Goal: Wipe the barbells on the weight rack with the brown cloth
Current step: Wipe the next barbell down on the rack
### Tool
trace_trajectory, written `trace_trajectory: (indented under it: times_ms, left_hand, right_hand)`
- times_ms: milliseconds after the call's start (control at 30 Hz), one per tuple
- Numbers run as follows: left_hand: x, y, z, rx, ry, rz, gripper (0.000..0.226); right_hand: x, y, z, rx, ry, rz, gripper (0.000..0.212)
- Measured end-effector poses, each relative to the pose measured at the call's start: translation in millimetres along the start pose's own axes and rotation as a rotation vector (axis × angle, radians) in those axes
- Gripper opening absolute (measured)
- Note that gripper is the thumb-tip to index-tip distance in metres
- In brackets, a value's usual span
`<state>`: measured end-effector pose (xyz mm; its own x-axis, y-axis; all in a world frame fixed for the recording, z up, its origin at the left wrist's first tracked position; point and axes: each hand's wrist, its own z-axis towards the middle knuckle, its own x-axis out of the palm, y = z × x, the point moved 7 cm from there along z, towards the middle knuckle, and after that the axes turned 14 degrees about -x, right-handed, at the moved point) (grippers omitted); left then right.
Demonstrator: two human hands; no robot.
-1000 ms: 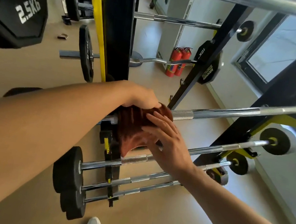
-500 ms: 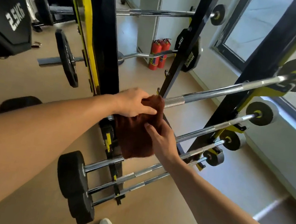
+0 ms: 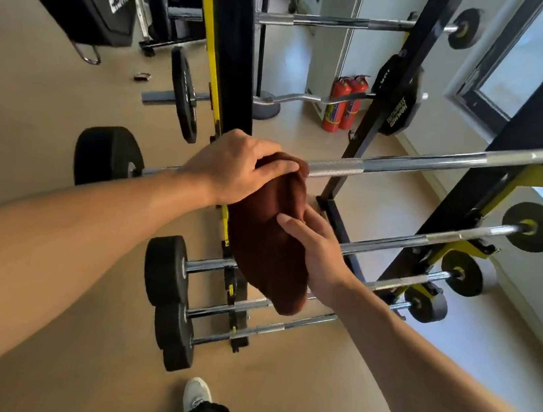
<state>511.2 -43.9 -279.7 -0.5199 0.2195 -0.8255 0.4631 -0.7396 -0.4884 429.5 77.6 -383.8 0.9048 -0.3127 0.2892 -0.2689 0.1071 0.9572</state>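
Draping brown cloth over barbell near frame centre, left hand clamping top fold, right hand pinching hanging edge at 4 o'clock. Risks: cloth slipping off bar, snagging on knurling, trailing onto lower barbells.

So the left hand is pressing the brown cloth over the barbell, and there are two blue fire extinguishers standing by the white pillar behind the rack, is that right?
Nearly. The fire extinguishers are red, not blue, as the head view shows. The rest holds: the left hand holds the brown cloth over the barbell, and both extinguishers stand by the white pillar behind the rack.
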Motion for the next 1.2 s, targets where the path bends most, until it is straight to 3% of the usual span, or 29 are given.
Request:
trace_trajectory:
  times_ms: [167,333,433,533,667,767,833,933,1067,1200]
  left_hand:
    - [-41.0,15.7,-19.9,0.099,-0.023,0.240,0.058]
    - [-78.9,56.6,-21.1,0.049,-0.133,0.366,0.059]
    - [-101.4,77.0,-10.8,0.013,-0.151,0.404,0.056]
    - [-110.6,84.1,10.1,0.001,-0.129,0.458,0.049]
    - [-98.3,113.7,39.6,-0.281,-0.022,0.549,0.066]
    - [-79.4,146.8,42.9,-0.438,0.121,0.567,0.073]
    - [-62.0,170.3,38.5,-0.599,0.249,0.430,0.068]
    - [-47.7,186.2,35.4,-0.715,0.298,0.181,0.065]
    - [-49.5,195.5,34.9,-0.800,0.274,-0.012,0.071]
    - [-43.7,195.4,35.1,-0.810,0.300,-0.064,0.072]
  right_hand:
    - [47.2,-19.8,-7.6,0.114,0.105,-0.006,0.026]
    - [87.3,-13.3,13.3,0.008,0.140,-0.171,0.037]
    - [107.1,3.7,29.8,-0.131,0.084,-0.442,0.037]
    - [119.0,27.1,42.9,-0.240,-0.025,-0.744,0.058]
    - [138.2,50.7,44.9,-0.457,-0.048,-1.485,0.084]
    - [159.2,55.1,46.0,-0.578,0.033,-1.853,0.074]
    - [171.9,40.7,58.6,-0.534,0.290,-1.865,0.066]
    - [189.0,9.5,82.4,-0.436,0.636,-1.881,0.082]
    - [197.4,-11.2,124.7,-0.221,0.777,-1.888,0.066]
    - [202.3,-20.4,148.3,0.184,0.946,-1.785,0.072]
